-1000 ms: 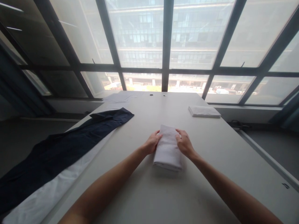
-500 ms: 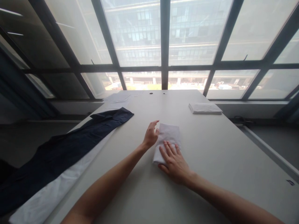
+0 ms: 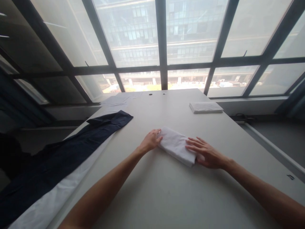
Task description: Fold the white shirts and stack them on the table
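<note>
A folded white cloth (image 3: 176, 144) lies at a slant on the white table (image 3: 152, 190), its near right end slightly raised. My left hand (image 3: 151, 140) pinches its far left end between thumb and fingers. At the other end my right hand (image 3: 207, 152) has its fingers over the top and its thumb low at the edge, gripping the cloth. The undersides of the cloth and part of the right thumb are hidden.
A second folded white cloth (image 3: 206, 107) rests at the table's right edge. Along the left side lie dark navy fabric (image 3: 71, 152) and white fabric (image 3: 57, 194) beneath it. Thin white sheets (image 3: 114, 101) are at the far left corner. Windows (image 3: 138, 35) stand beyond.
The folded cloth has turned from nearly lengthwise to slanting, its near end swinging right. My right hand moved from flat on top to its right end; my left hand has taken hold.
</note>
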A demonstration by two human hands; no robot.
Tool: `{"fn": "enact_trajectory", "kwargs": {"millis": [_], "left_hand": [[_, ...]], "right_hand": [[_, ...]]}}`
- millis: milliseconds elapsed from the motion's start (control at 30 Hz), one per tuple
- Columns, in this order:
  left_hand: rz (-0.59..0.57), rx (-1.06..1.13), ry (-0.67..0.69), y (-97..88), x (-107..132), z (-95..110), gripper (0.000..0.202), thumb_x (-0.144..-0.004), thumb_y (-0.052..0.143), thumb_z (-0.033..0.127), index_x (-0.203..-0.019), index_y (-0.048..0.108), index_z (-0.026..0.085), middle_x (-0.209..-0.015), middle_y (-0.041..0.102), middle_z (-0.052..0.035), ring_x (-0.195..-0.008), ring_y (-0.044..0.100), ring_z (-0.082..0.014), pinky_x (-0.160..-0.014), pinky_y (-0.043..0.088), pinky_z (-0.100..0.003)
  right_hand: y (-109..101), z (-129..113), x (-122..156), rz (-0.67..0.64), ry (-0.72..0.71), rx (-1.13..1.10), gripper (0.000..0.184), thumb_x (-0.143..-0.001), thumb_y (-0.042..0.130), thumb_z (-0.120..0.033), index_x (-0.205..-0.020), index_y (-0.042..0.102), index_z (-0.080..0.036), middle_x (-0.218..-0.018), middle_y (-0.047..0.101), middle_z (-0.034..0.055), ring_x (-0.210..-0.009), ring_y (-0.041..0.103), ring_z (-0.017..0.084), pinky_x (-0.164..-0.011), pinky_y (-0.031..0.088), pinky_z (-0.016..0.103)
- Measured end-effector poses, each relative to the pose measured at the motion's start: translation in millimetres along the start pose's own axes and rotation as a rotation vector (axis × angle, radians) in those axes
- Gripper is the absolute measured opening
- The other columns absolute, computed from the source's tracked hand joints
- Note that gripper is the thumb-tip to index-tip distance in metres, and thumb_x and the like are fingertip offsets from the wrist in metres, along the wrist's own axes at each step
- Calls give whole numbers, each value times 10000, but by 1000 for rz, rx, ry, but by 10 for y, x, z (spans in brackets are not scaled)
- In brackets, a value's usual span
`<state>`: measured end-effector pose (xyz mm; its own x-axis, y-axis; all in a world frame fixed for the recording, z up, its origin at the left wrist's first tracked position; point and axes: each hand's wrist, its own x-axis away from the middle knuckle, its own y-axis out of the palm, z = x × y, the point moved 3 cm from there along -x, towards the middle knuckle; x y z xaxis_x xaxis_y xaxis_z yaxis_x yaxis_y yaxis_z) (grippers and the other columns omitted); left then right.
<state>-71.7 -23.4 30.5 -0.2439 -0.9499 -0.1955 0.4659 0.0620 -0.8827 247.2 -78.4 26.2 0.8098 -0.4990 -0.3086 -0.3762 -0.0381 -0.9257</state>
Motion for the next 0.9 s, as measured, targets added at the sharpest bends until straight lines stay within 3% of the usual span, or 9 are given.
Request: {"fn": "enact_trajectory", "kwargs": {"millis": [133, 200, 267, 333, 433, 567, 767, 833, 900], "left_hand": [[-103, 219, -67, -107, 121, -100, 501, -922, 596, 355, -1387, 580, 168, -1073, 702, -83, -838, 687, -195, -822, 574, -329], [-136, 288, 40, -175, 200, -117, 583, -914, 628, 412, -1457, 528, 223, -1251, 636, -103, -894, 677, -187, -829, 580, -329], [-196, 326, 179, -230, 283, -122, 673, -863, 717, 441, -1485, 501, 305, -1472, 477, -111, -996, 657, -191, -871, 578, -335], [-246, 336, 261, -258, 342, -134, 590, -860, 737, 428, -1421, 580, 331, -1559, 376, -102, -1044, 643, -197, -888, 574, -337], [-173, 334, 272, -260, 348, -161, 342, -969, 596, 383, -1271, 710, 270, -1496, 466, -119, -945, 658, -171, -888, 567, -352], [-70, 350, 253, -197, 321, -207, 326, -995, 546, 364, -1224, 740, 237, -1435, 541, -120, -898, 668, -158, -924, 553, -361], [-137, 298, 278, -289, 393, -228, 369, -983, 560, 444, -1240, 730, 241, -1484, 503, -122, -1113, 654, -235, -979, 547, -383], [-65, 208, 292, -381, 358, -142, 366, -997, 539, 429, -1272, 705, 252, -1459, 526, -107, -1224, 599, -255, -1069, 493, -421], [37, 119, 316, -426, 264, 19, 343, -1016, 503, 377, -1274, 694, 258, -1411, 567, -95, -1286, 552, -254, -1130, 437, -442]], "right_hand": [[-48, 82, 285, 268, 168, -42, 536, -874, 450, -53, -1341, 620, -254, -1444, 574, 101, -1382, 475, 250, -1118, 432, 506], [-30, -29, 323, 268, 202, -34, 484, -899, 515, -123, -1357, 603, -249, -1421, 582, 111, -1325, 517, 266, -1078, 473, 497], [-10, -158, 300, 209, 192, 21, 509, -884, 636, -225, -1390, 578, -243, -1440, 564, 125, -1310, 520, 299, -1075, 468, 521], [-9, -243, 243, 182, 156, 77, 471, -881, 676, -247, -1348, 609, -245, -1407, 593, 121, -1285, 535, 307, -1070, 462, 529], [-44, -274, 136, 237, 126, 107, 308, -934, 615, -198, -1234, 666, -242, -1264, 680, 100, -1200, 587, 277, -1031, 484, 499], [-90, -346, 31, 349, 171, 127, 265, -937, 605, -180, -1186, 682, -230, -1208, 696, 103, -1145, 604, 269, -999, 499, 484], [-33, -570, 87, 113, 181, 121, 280, -907, 606, -159, -1152, 713, -242, -1238, 688, 87, -1170, 609, 273, -1060, 460, 486], [-76, -543, 73, 123, 248, 58, 220, -948, 576, -229, -1085, 746, -255, -1215, 705, 71, -1133, 635, 259, -1060, 466, 467], [-133, -502, -27, 229, 375, 14, 268, -993, 498, -266, -1015, 765, -248, -1154, 726, 72, -1071, 658, 242, -1008, 504, 426]]}}
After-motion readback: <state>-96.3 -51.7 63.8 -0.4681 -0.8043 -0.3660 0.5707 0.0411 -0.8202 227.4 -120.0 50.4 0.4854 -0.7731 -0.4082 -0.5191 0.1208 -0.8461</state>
